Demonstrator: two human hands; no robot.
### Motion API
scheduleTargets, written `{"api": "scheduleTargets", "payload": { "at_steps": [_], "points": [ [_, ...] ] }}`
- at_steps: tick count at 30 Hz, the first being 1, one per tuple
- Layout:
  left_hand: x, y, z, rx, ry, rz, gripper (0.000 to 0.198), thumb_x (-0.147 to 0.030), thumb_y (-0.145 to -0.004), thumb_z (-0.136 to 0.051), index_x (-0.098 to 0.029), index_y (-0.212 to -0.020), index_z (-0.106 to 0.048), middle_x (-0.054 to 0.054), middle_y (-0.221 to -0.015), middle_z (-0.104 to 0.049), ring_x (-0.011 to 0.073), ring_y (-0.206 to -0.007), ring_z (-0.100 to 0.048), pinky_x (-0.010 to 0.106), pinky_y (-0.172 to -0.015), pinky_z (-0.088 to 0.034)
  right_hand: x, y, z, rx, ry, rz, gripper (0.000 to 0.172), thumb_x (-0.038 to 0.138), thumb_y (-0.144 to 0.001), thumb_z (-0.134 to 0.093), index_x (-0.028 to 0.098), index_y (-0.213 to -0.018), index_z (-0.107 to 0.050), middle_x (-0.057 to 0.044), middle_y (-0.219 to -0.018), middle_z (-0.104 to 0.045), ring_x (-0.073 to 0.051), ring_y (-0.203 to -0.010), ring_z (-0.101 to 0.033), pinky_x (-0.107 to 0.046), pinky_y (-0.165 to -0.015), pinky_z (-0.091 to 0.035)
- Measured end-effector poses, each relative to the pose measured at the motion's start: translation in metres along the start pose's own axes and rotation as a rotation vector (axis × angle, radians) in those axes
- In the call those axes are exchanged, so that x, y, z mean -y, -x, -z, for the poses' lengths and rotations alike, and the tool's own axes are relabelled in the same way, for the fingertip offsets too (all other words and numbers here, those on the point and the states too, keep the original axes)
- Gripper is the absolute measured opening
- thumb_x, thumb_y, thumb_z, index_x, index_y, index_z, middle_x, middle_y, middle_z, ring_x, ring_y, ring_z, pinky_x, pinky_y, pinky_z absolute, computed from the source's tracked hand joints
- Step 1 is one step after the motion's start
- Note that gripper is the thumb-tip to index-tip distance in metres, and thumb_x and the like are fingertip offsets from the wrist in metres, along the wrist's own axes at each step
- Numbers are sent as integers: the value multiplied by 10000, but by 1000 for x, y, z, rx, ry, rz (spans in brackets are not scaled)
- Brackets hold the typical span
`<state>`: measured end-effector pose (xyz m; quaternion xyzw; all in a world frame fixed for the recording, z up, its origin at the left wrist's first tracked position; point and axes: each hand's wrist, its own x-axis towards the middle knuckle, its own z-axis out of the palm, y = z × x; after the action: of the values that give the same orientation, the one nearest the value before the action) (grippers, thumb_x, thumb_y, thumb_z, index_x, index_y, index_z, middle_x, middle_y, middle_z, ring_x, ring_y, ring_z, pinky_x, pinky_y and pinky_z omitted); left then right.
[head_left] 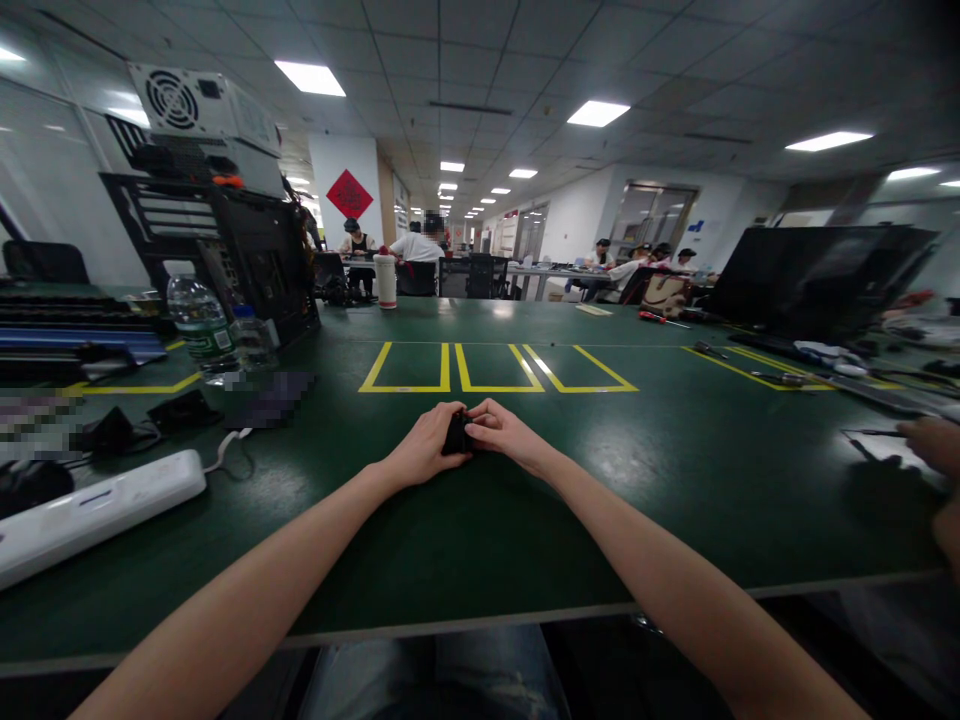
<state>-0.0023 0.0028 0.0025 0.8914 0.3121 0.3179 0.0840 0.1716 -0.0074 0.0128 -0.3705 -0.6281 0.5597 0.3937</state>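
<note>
Both arms reach forward over the green table, and my hands meet near its middle around a small black object (456, 434). Its kind is hard to make out; it looks dark and blocky. My left hand (426, 442) grips it from the left, thumb low and fingers over the top. From the right, my right hand (504, 434) has its thumb and fingertips pinched at the object's right side. The fingers hide much of it. Just beyond the hands are yellow tape outlines (501, 388) on the tabletop.
On the left are a white power strip (105, 510), a water bottle (201, 325) and a computer case (255, 250). A white cup (385, 280) stands at the back. A black monitor (817, 280) and a red screwdriver (660, 318) are at right, with another person's hand (934, 445) at the edge.
</note>
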Motion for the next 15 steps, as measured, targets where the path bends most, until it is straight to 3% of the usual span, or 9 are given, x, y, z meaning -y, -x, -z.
{"api": "scheduleTargets", "payload": {
  "at_steps": [5,11,15],
  "points": [
    [2,0,-1,-7,9,-1,596,-272,-650,-614,-196,-1154,-304,85,-1100,-435,241,-994,-465,420,-858,-376,-2,-1,2,-28,14,-68,343,334,-663,-602,171,-940,-482,-56,-995,-522,-163,-929,-519,-370,-852,-420],
    [1,0,0,0,8,-1,584,-271,-656,-605,-186,-1150,-305,86,-1087,-442,237,-978,-468,410,-848,-381,-2,2,5,35,97,36,417,266,-591,-673,201,-939,-452,-11,-909,-543,-156,-903,-525,-369,-840,-411],
    [1,0,0,-5,15,2,594,-277,-648,-610,-198,-1149,-301,83,-1088,-445,244,-984,-466,422,-850,-374,-3,0,2,8,22,26,347,355,-640,-617,201,-904,-451,-5,-852,-548,-139,-840,-544,-351,-794,-439]
  ]
}}
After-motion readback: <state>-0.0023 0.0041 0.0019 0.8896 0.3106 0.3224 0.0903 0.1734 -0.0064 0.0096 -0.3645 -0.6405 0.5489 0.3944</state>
